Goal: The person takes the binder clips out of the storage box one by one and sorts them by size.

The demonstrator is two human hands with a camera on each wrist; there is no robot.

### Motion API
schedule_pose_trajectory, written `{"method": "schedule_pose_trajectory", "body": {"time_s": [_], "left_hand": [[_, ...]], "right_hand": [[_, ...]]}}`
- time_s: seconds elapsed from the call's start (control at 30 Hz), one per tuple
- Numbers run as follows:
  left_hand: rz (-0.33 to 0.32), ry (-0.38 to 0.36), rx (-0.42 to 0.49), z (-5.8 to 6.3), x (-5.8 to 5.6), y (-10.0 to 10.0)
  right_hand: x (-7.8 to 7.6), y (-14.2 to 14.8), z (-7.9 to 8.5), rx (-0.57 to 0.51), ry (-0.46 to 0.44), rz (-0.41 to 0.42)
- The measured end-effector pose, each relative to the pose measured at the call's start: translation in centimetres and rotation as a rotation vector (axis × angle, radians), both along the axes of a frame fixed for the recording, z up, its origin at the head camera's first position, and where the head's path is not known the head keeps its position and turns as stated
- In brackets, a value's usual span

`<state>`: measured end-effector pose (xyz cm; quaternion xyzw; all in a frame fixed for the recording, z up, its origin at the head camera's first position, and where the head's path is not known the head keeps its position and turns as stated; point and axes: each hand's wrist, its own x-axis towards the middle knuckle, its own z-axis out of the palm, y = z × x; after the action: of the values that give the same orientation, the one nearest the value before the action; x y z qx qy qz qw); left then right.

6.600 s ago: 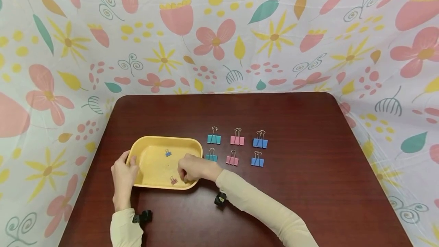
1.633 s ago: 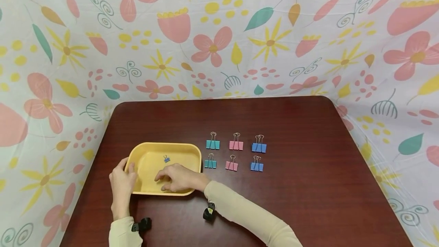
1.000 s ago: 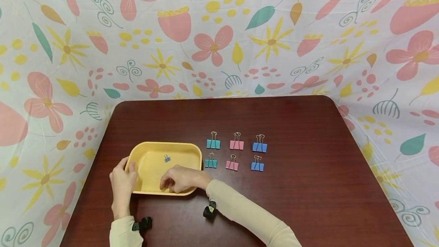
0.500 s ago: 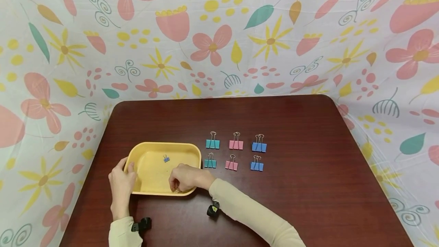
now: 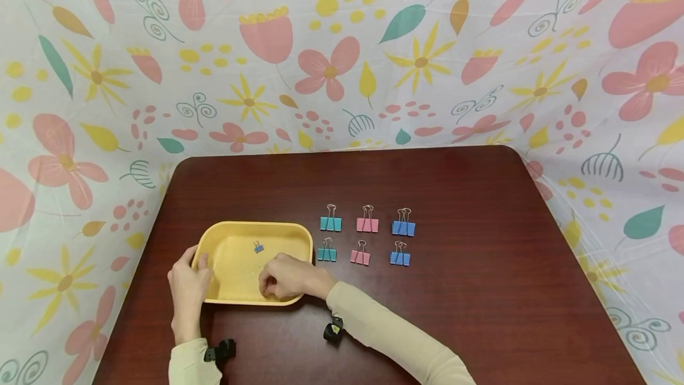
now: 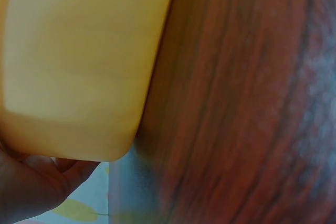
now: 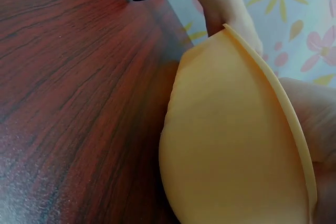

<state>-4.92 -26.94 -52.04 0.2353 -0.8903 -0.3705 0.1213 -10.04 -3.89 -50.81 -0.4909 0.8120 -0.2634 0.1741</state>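
Note:
My left hand [image 5: 188, 281] grips the left end of a yellow plastic tray [image 5: 256, 225], thumb inside the rim and fingers outside. In the left wrist view some of its fingers [image 6: 39, 182] show behind the tray's wall [image 6: 79, 77]. Over the tray's front right corner, my right hand [image 5: 285, 275] reaches inside with fingers curled down near the floor. Its fingertips are hidden, and I cannot tell whether they hold anything. A small blue binder clip [image 5: 259, 246] lies on the tray floor, left of and behind this hand. In the right wrist view the tray wall [image 7: 231, 129] hides most of the hand.
Right of the tray, larger binder clips lie in two rows: teal [image 5: 331, 224], pink [image 5: 367, 225] and blue [image 5: 403, 229] behind, teal [image 5: 327, 253], pink [image 5: 360, 257] and blue [image 5: 399, 258] in front. A floral cloth [image 5: 331, 70] hangs behind the dark wooden table [image 5: 481, 224].
A small pink binder clip seen in the tray 6.6 seconds ago is out of sight. My right hand moved left, curled its fingers, then shifted back right. The left hand keeps its grip.

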Motion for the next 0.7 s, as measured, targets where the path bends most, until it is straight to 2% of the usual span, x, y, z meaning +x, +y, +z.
{"method": "schedule_pose_trajectory", "body": {"time_s": [0.17,0.37,0.6,0.7], "left_hand": [[-0.006,0.009,0.005,0.0,0.0,0.0],[-0.014,0.007,-0.003,0.1,-0.2,-0.1],[-0.012,-0.019,-0.002,0.1,-0.1,0.0],[-0.007,-0.023,0.009,0.3,-0.1,-0.1]], "right_hand": [[0.0,0.0,-0.1,-0.056,0.041,-0.035],[-0.2,0.1,-0.1,-0.126,0.037,-0.092],[-1.1,1.3,1.6,-0.304,-0.155,-0.169],[-1.7,2.2,2.5,-0.355,-0.193,-0.2]]}}
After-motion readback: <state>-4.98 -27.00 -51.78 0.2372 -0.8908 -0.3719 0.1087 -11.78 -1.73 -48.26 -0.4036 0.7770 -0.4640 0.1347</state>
